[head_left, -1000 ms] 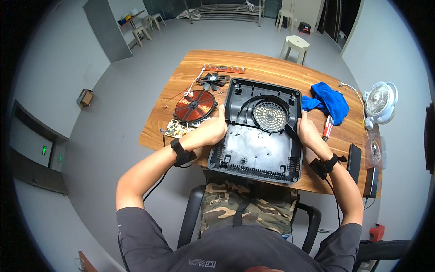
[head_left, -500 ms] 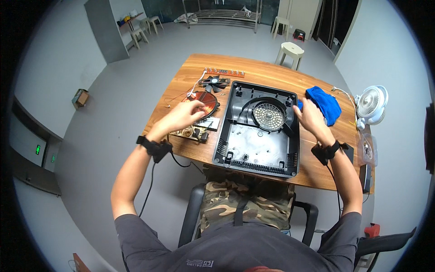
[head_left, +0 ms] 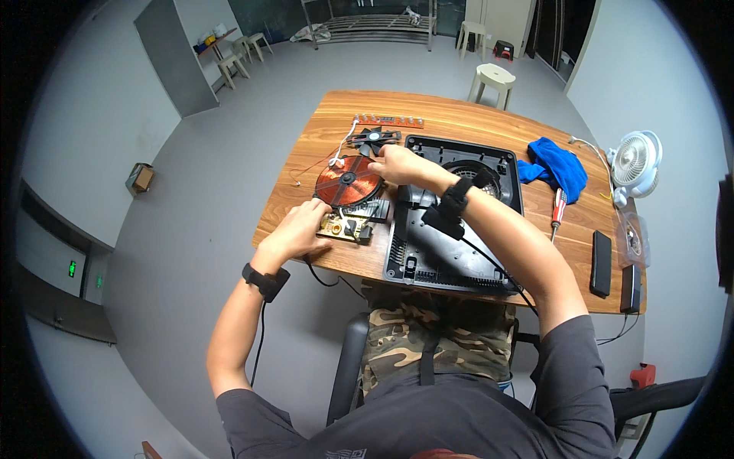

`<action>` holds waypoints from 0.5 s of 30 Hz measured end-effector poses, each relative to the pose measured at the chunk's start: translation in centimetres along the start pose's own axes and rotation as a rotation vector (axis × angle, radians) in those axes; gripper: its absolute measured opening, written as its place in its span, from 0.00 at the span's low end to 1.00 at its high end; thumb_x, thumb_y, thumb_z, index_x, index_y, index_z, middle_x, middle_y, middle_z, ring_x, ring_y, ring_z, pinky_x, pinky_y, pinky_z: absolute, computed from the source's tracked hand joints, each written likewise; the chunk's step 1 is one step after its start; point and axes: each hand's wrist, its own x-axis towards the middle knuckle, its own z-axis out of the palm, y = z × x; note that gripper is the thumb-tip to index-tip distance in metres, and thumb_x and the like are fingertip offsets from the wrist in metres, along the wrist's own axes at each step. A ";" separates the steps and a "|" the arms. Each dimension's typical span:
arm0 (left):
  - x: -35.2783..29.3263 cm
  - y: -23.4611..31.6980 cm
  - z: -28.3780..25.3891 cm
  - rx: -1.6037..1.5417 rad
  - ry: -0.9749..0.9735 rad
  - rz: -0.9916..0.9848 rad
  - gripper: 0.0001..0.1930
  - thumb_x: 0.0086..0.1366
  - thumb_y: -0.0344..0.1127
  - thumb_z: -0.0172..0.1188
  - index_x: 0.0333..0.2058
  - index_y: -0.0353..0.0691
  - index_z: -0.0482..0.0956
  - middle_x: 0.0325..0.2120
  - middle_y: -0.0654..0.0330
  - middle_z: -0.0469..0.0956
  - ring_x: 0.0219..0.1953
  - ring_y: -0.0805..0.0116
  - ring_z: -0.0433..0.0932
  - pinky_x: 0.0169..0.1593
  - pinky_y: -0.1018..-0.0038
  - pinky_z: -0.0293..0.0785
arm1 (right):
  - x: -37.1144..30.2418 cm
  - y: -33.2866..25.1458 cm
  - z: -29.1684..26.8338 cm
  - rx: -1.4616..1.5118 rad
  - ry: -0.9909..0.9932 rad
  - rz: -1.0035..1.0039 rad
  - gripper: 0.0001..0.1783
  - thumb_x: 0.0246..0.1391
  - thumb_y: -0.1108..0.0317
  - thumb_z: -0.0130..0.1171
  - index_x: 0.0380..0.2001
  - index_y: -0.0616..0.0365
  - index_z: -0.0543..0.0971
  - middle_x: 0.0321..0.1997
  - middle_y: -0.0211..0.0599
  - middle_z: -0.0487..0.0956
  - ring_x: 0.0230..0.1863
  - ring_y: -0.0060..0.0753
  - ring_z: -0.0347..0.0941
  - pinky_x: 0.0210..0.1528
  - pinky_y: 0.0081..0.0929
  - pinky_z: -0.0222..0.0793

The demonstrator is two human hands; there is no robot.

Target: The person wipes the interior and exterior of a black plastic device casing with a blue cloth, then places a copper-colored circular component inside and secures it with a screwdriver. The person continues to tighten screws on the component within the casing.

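My left hand is at the left end of a circuit board with a dark finned heat sink. Its thumb and fingers span the board's end, fingertips beside the lower rim of a round copper coil. Reaching across from the right, my right hand has its fingers bent at the coil's upper right edge; the fingertips are partly hidden. Under my right forearm lies an open black plastic housing with a round vent. A black fan sits just behind the coil.
Behind the fan lies an orange strip board, joined by a white wire. To the right are a blue cloth, a red-handled screwdriver, a black phone-like slab, a white desk fan and a clear plastic container.
My right hand has swung left from the housing's right side, over the housing to the coil. My left hand has moved down from above the coil to the circuit board's left end.
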 end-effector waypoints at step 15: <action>0.9 -2.8 1.2 -0.097 -0.022 -0.242 0.35 0.44 0.43 0.83 0.44 0.35 0.70 0.43 0.44 0.78 0.49 0.44 0.78 0.53 0.57 0.75 | 5.6 0.2 4.2 -0.053 -0.125 0.243 0.25 0.63 0.54 0.61 0.47 0.69 0.82 0.49 0.57 0.83 0.52 0.57 0.81 0.52 0.43 0.78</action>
